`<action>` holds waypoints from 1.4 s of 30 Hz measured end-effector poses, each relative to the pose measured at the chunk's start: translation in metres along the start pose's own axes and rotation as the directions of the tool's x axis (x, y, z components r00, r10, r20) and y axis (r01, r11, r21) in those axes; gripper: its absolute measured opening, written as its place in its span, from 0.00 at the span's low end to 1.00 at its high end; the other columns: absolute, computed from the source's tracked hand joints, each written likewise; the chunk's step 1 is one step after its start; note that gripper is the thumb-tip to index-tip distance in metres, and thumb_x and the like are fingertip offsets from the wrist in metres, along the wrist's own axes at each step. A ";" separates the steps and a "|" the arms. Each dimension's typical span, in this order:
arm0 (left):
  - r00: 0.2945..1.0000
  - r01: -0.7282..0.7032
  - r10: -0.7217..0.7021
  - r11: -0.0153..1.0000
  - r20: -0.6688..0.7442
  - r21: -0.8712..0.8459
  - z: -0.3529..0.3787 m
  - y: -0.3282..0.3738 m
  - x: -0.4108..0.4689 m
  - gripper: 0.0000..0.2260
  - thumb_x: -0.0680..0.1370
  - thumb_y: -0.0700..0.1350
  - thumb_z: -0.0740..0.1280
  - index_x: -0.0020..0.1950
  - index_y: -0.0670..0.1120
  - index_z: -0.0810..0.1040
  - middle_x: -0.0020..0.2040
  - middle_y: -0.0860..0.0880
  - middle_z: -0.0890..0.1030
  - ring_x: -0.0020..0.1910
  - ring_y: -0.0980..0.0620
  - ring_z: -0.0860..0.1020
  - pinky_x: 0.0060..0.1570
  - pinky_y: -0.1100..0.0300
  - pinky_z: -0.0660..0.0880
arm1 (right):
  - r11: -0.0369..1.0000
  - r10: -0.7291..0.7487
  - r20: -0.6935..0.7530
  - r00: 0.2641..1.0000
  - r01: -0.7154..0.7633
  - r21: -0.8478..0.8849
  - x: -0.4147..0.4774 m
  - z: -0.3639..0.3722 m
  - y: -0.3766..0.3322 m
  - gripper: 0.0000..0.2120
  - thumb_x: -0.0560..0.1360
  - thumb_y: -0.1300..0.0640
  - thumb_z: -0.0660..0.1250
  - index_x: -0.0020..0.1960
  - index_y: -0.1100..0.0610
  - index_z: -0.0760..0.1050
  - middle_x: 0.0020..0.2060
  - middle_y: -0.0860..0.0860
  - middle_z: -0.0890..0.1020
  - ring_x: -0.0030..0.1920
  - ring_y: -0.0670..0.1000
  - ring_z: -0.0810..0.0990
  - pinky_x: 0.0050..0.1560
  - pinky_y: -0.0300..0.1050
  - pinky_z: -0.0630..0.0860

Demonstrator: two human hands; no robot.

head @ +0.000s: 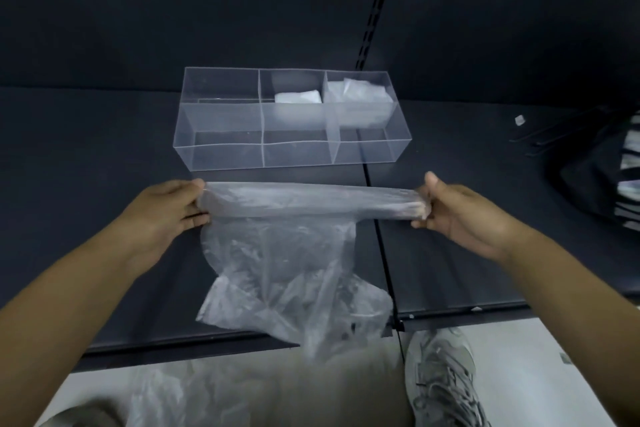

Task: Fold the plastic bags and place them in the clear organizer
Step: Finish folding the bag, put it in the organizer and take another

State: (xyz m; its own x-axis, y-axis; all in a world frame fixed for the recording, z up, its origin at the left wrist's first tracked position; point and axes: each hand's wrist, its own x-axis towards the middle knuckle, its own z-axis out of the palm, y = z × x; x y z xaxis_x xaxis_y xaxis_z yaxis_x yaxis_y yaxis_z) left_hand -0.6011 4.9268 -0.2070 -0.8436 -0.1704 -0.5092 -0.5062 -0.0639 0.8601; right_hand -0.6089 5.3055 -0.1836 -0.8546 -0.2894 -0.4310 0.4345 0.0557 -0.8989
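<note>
Plastic bag (284,253) pinched btwn left hand (166,211) & right hand (460,215) over dark shelf (86,166).

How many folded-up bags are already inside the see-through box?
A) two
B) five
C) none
A: one white folded plastic bag lies in a middle compartment of the clear plastic organizer box, and a second folded plastic bag lies in a right-end compartment; the other compartments look empty.
</note>
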 end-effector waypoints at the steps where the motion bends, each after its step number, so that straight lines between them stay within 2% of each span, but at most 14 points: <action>1: 1.000 0.005 -0.005 0.999 -0.013 -0.031 -0.005 0.000 -0.001 0.06 0.81 0.44 0.62 0.49 0.43 0.76 0.46 0.46 0.81 0.45 0.51 0.80 0.45 0.58 0.75 | 0.999 0.014 0.040 0.999 -0.016 0.042 -0.002 0.005 -0.003 0.21 0.73 0.42 0.60 0.36 0.57 0.80 0.45 0.59 0.78 0.48 0.52 0.77 0.46 0.41 0.78; 3: 0.996 -0.009 0.009 1.000 -0.093 0.005 -0.013 -0.002 0.001 0.07 0.81 0.45 0.62 0.46 0.45 0.76 0.42 0.47 0.80 0.41 0.51 0.79 0.42 0.59 0.76 | 0.998 0.024 0.133 0.991 -0.031 0.050 -0.005 0.018 -0.007 0.23 0.73 0.41 0.58 0.34 0.58 0.77 0.47 0.60 0.77 0.48 0.53 0.75 0.47 0.43 0.76; 6: 0.969 -0.082 0.103 0.992 -0.224 0.098 -0.024 -0.005 0.004 0.07 0.80 0.44 0.64 0.42 0.47 0.76 0.37 0.47 0.76 0.35 0.52 0.73 0.29 0.69 0.75 | 0.998 0.028 0.217 0.976 -0.014 -0.068 -0.008 0.035 -0.012 0.21 0.73 0.43 0.58 0.32 0.55 0.81 0.44 0.56 0.80 0.47 0.53 0.77 0.51 0.47 0.72; 9: 0.936 -0.167 0.206 0.973 -0.284 0.157 -0.039 -0.006 0.007 0.06 0.78 0.44 0.67 0.42 0.50 0.77 0.38 0.50 0.77 0.34 0.57 0.73 0.27 0.75 0.72 | 0.992 0.033 0.193 0.981 -0.009 -0.124 -0.009 0.044 -0.019 0.17 0.72 0.44 0.63 0.35 0.57 0.77 0.36 0.56 0.80 0.38 0.49 0.78 0.43 0.41 0.73; 14: 0.904 -0.246 0.301 0.947 -0.304 0.207 -0.045 -0.014 0.007 0.05 0.76 0.44 0.69 0.41 0.51 0.78 0.39 0.53 0.79 0.35 0.61 0.76 0.34 0.72 0.74 | 0.988 0.070 -0.046 0.996 -0.076 -0.136 0.006 0.052 -0.017 0.10 0.76 0.59 0.67 0.36 0.56 0.74 0.34 0.53 0.81 0.32 0.47 0.79 0.34 0.37 0.75; 17: 0.888 -0.279 0.340 0.933 -0.310 0.227 -0.041 -0.015 0.008 0.06 0.76 0.44 0.70 0.40 0.52 0.79 0.33 0.55 0.80 0.28 0.65 0.75 0.29 0.74 0.72 | 0.994 0.055 -0.258 0.965 -0.079 -0.082 0.018 0.049 -0.014 0.08 0.74 0.67 0.67 0.40 0.56 0.76 0.32 0.53 0.81 0.32 0.47 0.80 0.33 0.37 0.76; 23: 0.870 -0.295 0.358 0.929 -0.338 0.224 -0.037 -0.012 0.014 0.06 0.77 0.43 0.68 0.41 0.52 0.78 0.24 0.57 0.77 0.21 0.62 0.70 0.22 0.72 0.68 | 0.998 -0.030 -0.481 0.876 0.003 -0.057 0.034 0.031 -0.009 0.06 0.74 0.68 0.68 0.48 0.59 0.78 0.32 0.52 0.84 0.32 0.44 0.82 0.34 0.34 0.77; 25: 0.866 -0.283 0.350 0.932 -0.358 0.227 -0.035 -0.009 0.016 0.03 0.78 0.43 0.67 0.47 0.48 0.80 0.30 0.57 0.80 0.28 0.62 0.74 0.30 0.72 0.72 | 0.998 -0.059 -0.575 0.816 0.029 -0.061 0.039 0.024 -0.008 0.08 0.74 0.69 0.67 0.47 0.58 0.77 0.31 0.51 0.84 0.30 0.43 0.80 0.33 0.33 0.76; 27: 0.890 -0.236 0.295 0.951 -0.347 0.202 -0.034 -0.007 0.015 0.09 0.80 0.44 0.64 0.57 0.42 0.78 0.44 0.50 0.80 0.40 0.57 0.77 0.44 0.63 0.77 | 0.998 -0.058 -0.635 0.770 0.026 -0.059 0.040 0.019 -0.007 0.08 0.75 0.69 0.65 0.50 0.58 0.76 0.33 0.51 0.83 0.31 0.43 0.79 0.33 0.33 0.75; 30: 0.955 -0.162 0.167 0.986 -0.246 0.039 -0.032 -0.009 -0.004 0.11 0.82 0.48 0.61 0.50 0.41 0.75 0.48 0.45 0.79 0.41 0.53 0.80 0.44 0.57 0.80 | 0.994 -0.016 -0.560 0.828 -0.049 -0.101 0.029 0.030 -0.001 0.07 0.78 0.62 0.62 0.54 0.59 0.77 0.38 0.53 0.82 0.35 0.45 0.79 0.36 0.35 0.76; 32: 0.963 -0.111 0.111 0.994 -0.245 0.013 -0.034 -0.014 -0.026 0.10 0.82 0.50 0.60 0.44 0.46 0.74 0.46 0.47 0.79 0.39 0.55 0.81 0.41 0.59 0.79 | 0.976 0.007 -0.409 0.913 -0.095 -0.195 0.010 0.049 0.005 0.09 0.78 0.52 0.64 0.51 0.56 0.79 0.43 0.51 0.83 0.40 0.46 0.81 0.40 0.38 0.76; 35: 0.963 -0.015 0.009 1.000 -0.270 -0.021 -0.045 -0.031 -0.062 0.08 0.81 0.49 0.62 0.45 0.47 0.74 0.48 0.45 0.80 0.45 0.50 0.81 0.41 0.57 0.77 | 0.928 0.054 -0.114 0.992 -0.092 -0.361 -0.024 0.080 0.007 0.20 0.70 0.37 0.63 0.54 0.48 0.80 0.49 0.46 0.83 0.49 0.43 0.82 0.46 0.38 0.76; 39: 0.959 0.128 -0.137 0.990 -0.249 -0.053 -0.054 -0.051 -0.105 0.08 0.78 0.46 0.66 0.45 0.42 0.76 0.43 0.41 0.82 0.38 0.46 0.84 0.34 0.57 0.81 | 0.858 0.167 0.075 0.983 -0.108 -0.502 -0.052 0.108 0.009 0.23 0.64 0.30 0.61 0.54 0.38 0.78 0.49 0.36 0.82 0.48 0.38 0.81 0.43 0.31 0.74; 42: 0.966 0.204 -0.201 0.979 -0.164 -0.003 -0.056 -0.060 -0.129 0.12 0.77 0.48 0.67 0.46 0.38 0.79 0.38 0.41 0.84 0.36 0.46 0.84 0.33 0.59 0.81 | 0.847 0.197 0.074 0.978 -0.132 -0.514 -0.057 0.117 0.014 0.23 0.62 0.29 0.62 0.50 0.40 0.78 0.47 0.38 0.83 0.43 0.43 0.83 0.43 0.39 0.78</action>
State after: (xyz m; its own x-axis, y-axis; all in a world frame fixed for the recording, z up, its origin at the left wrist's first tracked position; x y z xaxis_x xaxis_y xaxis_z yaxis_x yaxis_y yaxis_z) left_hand -0.4522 4.8975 -0.1911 -0.6836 -0.3126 -0.6595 -0.6667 -0.1004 0.7386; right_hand -0.5205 5.2114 -0.1627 -0.7288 -0.3422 -0.5931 0.3353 0.5770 -0.7448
